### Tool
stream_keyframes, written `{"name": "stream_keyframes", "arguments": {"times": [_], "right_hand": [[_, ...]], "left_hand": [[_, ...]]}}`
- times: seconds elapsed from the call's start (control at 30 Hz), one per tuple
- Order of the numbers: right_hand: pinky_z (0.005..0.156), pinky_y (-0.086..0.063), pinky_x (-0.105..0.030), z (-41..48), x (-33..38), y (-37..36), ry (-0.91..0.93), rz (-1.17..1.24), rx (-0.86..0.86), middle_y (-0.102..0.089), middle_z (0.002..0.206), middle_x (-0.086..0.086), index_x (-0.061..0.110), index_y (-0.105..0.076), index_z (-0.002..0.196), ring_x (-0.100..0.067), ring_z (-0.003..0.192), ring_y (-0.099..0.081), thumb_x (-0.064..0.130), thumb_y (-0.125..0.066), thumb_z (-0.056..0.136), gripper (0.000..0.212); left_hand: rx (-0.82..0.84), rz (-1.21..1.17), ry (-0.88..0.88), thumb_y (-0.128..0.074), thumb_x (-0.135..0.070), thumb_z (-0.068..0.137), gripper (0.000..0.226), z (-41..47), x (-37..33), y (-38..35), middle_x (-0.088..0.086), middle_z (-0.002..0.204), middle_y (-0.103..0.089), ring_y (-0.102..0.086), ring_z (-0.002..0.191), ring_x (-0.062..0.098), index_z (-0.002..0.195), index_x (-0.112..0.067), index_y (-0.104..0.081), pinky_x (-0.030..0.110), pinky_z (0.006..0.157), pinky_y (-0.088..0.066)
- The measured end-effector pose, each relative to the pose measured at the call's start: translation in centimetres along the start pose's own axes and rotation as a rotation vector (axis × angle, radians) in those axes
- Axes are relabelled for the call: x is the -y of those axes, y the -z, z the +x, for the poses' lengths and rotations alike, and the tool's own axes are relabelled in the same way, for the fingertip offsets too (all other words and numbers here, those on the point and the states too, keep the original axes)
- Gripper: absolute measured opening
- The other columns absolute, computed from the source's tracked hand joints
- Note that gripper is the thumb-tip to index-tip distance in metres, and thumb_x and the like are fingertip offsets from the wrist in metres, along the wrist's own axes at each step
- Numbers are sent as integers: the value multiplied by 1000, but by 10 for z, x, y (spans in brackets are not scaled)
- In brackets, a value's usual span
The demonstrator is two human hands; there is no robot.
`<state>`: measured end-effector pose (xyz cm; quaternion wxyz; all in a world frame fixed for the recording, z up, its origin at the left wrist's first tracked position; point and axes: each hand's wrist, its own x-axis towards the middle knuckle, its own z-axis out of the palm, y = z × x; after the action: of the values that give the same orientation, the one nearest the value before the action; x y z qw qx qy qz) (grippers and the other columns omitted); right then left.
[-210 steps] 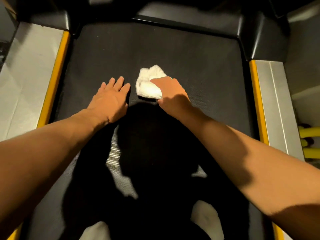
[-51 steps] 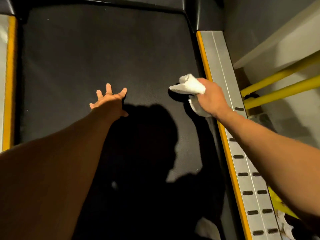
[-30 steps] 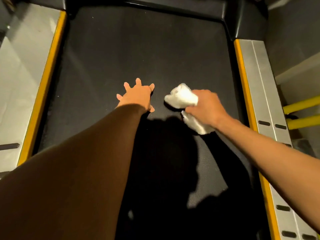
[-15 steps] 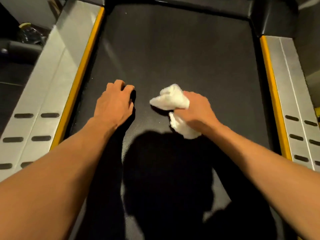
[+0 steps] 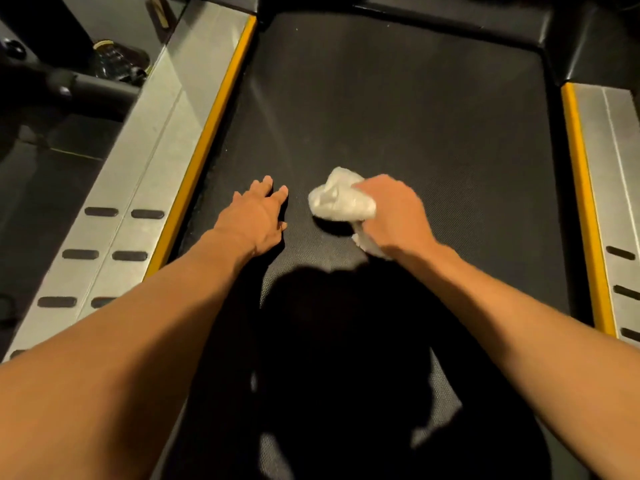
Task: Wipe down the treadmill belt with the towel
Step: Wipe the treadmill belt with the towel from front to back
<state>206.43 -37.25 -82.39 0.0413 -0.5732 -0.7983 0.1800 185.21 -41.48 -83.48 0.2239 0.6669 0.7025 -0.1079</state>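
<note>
The black treadmill belt (image 5: pixel 398 109) fills the middle of the head view. My right hand (image 5: pixel 394 216) grips a bunched white towel (image 5: pixel 337 199) and presses it on the belt near its centre. A tail of the towel shows under my wrist. My left hand (image 5: pixel 256 216) lies flat on the belt just left of the towel, fingers apart, holding nothing. My own shadow darkens the near part of the belt.
Silver side rails with yellow inner strips run along both sides, the left rail (image 5: pixel 145 150) and the right rail (image 5: pixel 620 188). The black motor cover (image 5: pixel 450 12) closes the far end. Dark equipment (image 5: pixel 69 81) stands on the floor at the far left.
Over the last second my right hand has slid the towel leftward across the belt, from the right rail toward the centre. My left hand has shifted left with it and stays flat on the belt.
</note>
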Motion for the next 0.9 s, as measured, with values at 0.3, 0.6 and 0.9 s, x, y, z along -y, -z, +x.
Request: {"name": "stream_keyframes", "arguments": {"times": [0.3,0.6,0.9], "right_hand": [[82,-47,-33,-106,41,-35,766,69,348,-69,104,-5,14,-69,105,-26,94,-65,11,-69,74,30],[73,-34,-25,1,27,-29,59,52,148,-63,99,2,32,-62,100,-24,102,-59,24,-45,86,24],[79,-43,-21,-16,45,-43,328,272,-48,-66,98,9,42,-55,99,-15,87,-63,19,-45,95,26]], "left_hand": [[-7,-138,-7,-53,-31,97,67,-1,9,-1,1,163,-3,-10,149,28,154,-26,-18,47,119,-12],[-141,-298,-43,-53,-13,94,57,-13,27,2,0,159,-24,-24,146,21,148,-23,-37,36,119,-21],[-284,-61,99,-54,-16,88,38,-36,35,1,14,128,-48,-58,103,39,125,-8,-57,49,87,-51]]}}
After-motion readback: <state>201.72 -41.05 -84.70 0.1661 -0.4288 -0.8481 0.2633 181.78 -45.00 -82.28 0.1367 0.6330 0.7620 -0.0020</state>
